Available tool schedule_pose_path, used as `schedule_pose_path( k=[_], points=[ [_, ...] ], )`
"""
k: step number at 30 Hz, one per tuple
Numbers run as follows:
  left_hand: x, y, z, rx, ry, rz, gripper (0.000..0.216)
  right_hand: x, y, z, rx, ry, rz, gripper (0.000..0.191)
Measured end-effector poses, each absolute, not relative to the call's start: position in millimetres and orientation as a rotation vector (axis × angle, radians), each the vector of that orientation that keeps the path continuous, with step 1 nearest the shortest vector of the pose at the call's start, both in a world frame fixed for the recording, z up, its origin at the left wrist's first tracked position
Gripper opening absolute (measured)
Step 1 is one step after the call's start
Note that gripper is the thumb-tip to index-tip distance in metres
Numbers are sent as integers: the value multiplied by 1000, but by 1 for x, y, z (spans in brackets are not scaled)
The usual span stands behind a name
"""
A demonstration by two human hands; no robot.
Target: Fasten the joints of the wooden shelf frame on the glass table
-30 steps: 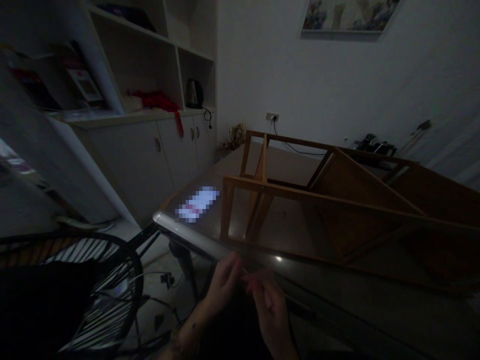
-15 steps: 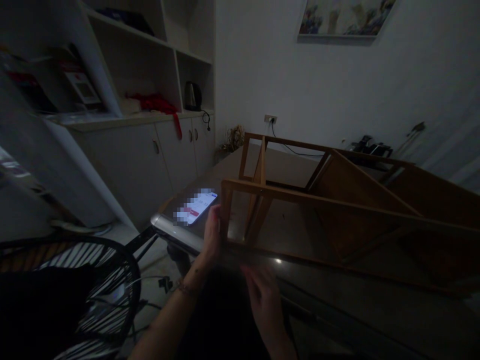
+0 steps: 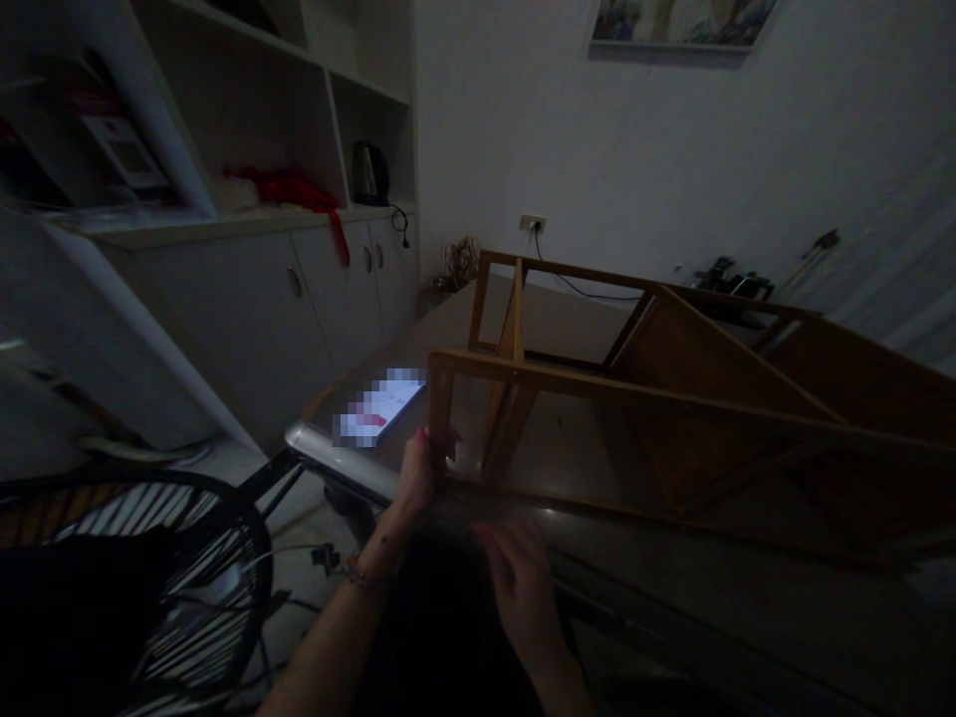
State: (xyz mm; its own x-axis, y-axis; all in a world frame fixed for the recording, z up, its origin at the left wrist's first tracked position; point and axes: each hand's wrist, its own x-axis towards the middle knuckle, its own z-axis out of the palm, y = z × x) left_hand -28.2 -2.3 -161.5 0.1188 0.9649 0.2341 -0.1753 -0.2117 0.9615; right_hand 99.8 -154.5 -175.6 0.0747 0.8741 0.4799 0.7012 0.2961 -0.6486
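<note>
A wooden rack frame lies on its side across a dark table. My left hand is closed around the frame's near left upright post, close to its foot. My right hand hovers just in front of the frame's lower rail, fingers loosely curled; whether it holds anything small is too dark to tell. A lit phone lies on the table's left corner, just left of my left hand.
A round wire-framed chair stands at the lower left. White cabinets with shelves, a kettle and a red cloth line the left wall. Cables and dark gear sit at the table's far end.
My left hand left my right hand at the table edge, reached up to the frame's near post and closed on it. My right hand stayed low.
</note>
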Motion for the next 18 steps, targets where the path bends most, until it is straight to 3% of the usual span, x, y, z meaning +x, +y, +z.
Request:
schedule_pose_path(
  k=[18],
  points=[
    [-36, -6, -160, 1527, 813, 1247, 65, 98, -148, -177, -1401, -1704, 307, 14]
  ],
)
